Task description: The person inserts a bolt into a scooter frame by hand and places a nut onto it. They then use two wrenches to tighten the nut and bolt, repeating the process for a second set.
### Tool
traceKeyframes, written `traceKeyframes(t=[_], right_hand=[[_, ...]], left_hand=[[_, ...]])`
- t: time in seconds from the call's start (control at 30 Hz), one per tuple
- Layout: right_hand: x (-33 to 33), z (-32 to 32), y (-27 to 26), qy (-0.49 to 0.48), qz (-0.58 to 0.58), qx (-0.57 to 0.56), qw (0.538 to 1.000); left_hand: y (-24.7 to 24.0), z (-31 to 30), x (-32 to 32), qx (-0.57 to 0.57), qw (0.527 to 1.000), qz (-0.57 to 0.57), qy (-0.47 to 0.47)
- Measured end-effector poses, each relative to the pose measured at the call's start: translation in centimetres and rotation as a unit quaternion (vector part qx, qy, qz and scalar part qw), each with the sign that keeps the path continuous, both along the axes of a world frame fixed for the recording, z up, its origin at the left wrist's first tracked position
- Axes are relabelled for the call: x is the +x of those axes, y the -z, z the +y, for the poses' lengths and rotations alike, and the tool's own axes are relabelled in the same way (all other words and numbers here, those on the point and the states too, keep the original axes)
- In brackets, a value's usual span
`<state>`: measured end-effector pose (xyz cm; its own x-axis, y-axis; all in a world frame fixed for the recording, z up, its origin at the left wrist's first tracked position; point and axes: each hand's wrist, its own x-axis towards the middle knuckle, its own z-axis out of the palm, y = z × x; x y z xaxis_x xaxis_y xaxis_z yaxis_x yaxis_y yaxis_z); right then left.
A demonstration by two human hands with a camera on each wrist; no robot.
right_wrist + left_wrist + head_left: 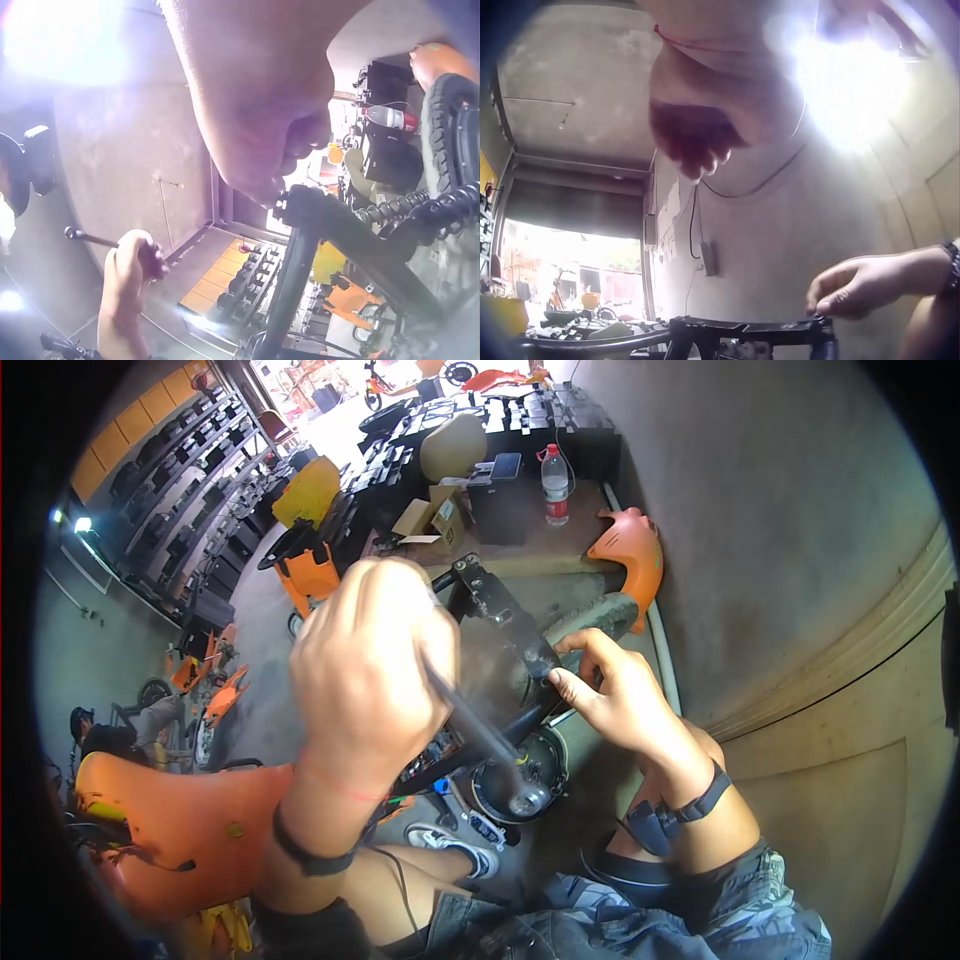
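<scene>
My left hand (370,650) is raised, its fingers curled round the handle of a dark wrench (475,725). The wrench's round head points down toward my lap in the head view; in the right wrist view its ring end (72,233) sticks out past the fist. A black scooter frame (505,615) stands before me. Thumb and fingers of my right hand (630,695) pinch at a small bolt (282,204) on the frame's near end, mostly hidden by the fingertips. The left hand is well clear of the frame.
A tyre (442,135) and a coil spring (397,208) belong to the frame's far side. An orange fender (632,555) leans by the wall. Beyond are a plastic bottle (555,488) and a cardboard box (440,520). An orange body panel (190,820) lies at left.
</scene>
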<state>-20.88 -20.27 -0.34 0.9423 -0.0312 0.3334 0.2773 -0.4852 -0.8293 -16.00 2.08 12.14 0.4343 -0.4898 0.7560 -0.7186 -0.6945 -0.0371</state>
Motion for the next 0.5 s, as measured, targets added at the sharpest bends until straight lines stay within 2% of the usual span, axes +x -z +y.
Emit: traceKeyframes(t=[0.07,0.13,0.23,0.33,0.37,0.43,0.47,0.5], right_hand=[[0.0,-0.3,0.4,-0.028,0.034,0.008,0.999],[0.1,-0.5,0.1,-0.027,0.059,-0.002,0.998],[0.9,-1.1,1.2,-0.054,-0.037,-0.039,0.997],[1.4,-1.2,2.0,-0.089,-0.075,-0.033,0.993],[1.2,-1.3,1.9,-0.094,-0.033,-0.012,0.995],[1.4,-1.2,3.0,-0.089,-0.043,0.004,0.995],[1.0,-0.8,2.4,-0.085,-0.048,0.025,0.995],[0.2,-1.0,1.4,-0.057,0.032,-0.028,0.997]], left_hand=[[-1.1,3.0,-3.0,0.009,0.994,0.081,-0.072],[-2.3,5.8,-5.9,0.011,0.967,0.229,-0.108],[-3.2,7.5,-9.8,-0.018,0.954,0.275,-0.121],[-3.1,8.1,-12.1,-0.086,0.938,0.321,-0.101],[-2.5,8.1,-12.3,-0.141,0.925,0.341,-0.091],[-1.5,7.4,-12.7,-0.223,0.899,0.371,-0.063],[-1.5,6.8,-13.2,-0.295,0.848,0.438,-0.034],[-0.3,6.3,-12.7,-0.282,0.874,0.395,-0.017]])
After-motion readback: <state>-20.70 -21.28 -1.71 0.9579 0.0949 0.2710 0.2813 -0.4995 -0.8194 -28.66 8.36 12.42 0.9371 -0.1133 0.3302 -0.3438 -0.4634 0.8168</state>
